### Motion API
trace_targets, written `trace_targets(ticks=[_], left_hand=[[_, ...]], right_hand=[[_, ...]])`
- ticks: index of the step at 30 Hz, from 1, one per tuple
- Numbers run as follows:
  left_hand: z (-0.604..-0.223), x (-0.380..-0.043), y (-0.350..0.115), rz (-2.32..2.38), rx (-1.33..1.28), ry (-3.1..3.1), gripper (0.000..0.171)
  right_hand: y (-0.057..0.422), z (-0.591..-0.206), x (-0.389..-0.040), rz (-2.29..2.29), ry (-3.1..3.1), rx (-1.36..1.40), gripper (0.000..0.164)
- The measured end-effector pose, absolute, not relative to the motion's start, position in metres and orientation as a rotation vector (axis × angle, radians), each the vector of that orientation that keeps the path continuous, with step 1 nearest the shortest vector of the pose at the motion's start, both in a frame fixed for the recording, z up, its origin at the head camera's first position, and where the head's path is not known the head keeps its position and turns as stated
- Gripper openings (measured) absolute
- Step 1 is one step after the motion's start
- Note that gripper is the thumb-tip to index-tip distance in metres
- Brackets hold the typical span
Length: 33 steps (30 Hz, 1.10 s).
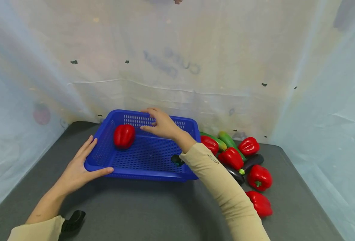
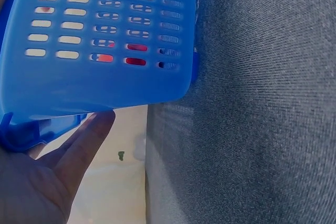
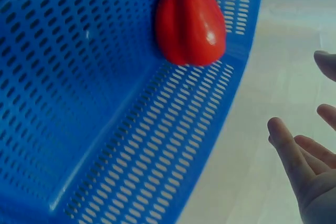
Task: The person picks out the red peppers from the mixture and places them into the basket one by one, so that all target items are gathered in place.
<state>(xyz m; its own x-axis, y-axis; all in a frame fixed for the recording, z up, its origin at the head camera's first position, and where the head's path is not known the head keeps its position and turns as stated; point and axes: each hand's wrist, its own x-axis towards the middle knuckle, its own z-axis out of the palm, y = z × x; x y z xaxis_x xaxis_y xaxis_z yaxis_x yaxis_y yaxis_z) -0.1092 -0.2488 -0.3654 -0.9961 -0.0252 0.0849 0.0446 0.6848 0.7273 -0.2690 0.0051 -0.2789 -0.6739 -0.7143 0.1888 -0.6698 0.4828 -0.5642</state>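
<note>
- Grey tabletop (image 1: pixel 141 211): lower frame.
- Left hand (image 1: pixel 77 169): fingers and thumb spread about the lower-left corner of the blue basket (image 1: pixel 153 173), presumably steadying it.
- Basket orientation: frame centre, long axis left-right.
- Red pepper (image 1: pixel 124 136): inside, left end; long axis roughly up-down, stem direction unclear.
- Right hand (image 1: pixel 165 124): over upper rim, fingers parted, holding nothing.
- Pale sheet (image 1: pixel 213 50): upper frame.

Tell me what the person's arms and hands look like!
The left hand and right hand are bare, without gloves. A beige fabric left sleeve and a matching right sleeve cover part of the arms. Small dark lettering, hard to read, marks the right one. A curved black piece shows by the left cuff, a smaller dark piece by the right.
</note>
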Motion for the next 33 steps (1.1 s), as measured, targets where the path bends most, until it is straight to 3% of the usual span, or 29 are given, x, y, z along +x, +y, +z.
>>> trace_targets(ticks=[18, 33], left_hand=[[-0.367, -0.114, -0.251, -1.219, -0.028, -2.816, 0.109], [-0.369, -0.11, -0.265, -1.194, -0.024, -2.817, 0.108]], right_hand=[[0.055, -0.261, -0.265, -0.918, 2.695, -1.122, 0.062], [0.095, -0.271, -0.263, -0.964, 2.722, -1.043, 0.061]])
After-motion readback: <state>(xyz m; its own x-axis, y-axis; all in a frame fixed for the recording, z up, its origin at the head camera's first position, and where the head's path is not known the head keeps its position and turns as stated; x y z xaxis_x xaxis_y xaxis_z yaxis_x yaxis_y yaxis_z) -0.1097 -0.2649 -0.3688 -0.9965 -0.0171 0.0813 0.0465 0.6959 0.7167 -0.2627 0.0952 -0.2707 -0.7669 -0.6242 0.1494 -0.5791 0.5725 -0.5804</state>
